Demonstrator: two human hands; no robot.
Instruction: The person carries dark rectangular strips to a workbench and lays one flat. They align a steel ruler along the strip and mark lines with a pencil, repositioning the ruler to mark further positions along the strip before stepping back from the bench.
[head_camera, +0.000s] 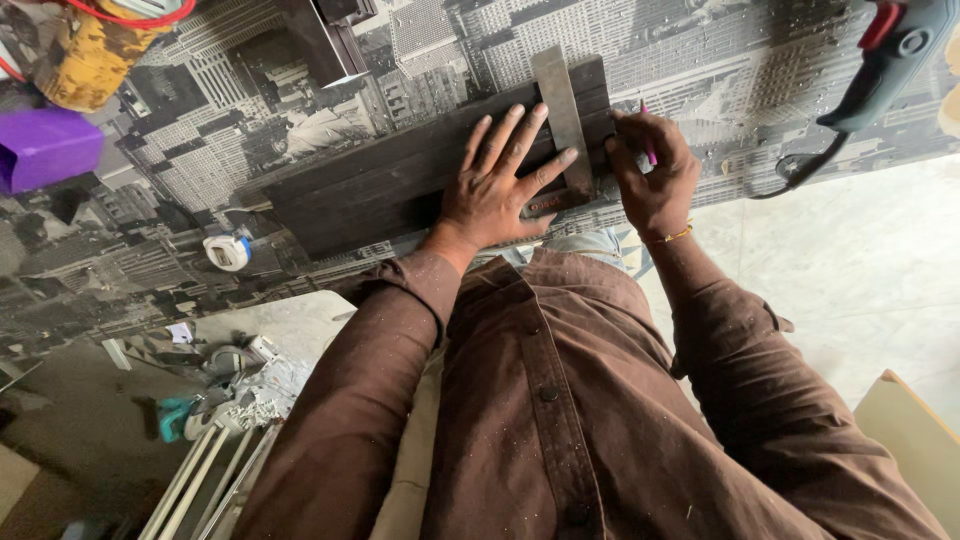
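Two hands — left hand (497, 190) pins one square (562, 115), right hand (652, 180) grips one pencil (648, 148).

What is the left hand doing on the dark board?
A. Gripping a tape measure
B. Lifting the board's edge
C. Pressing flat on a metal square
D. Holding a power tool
C: the left hand lies spread on the board, fingers against the metal square, while the right hand holds a pink pencil beside the blade.

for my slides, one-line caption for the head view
Left hand flat on a square across a dark board; right hand marks along it with a pink pencil.
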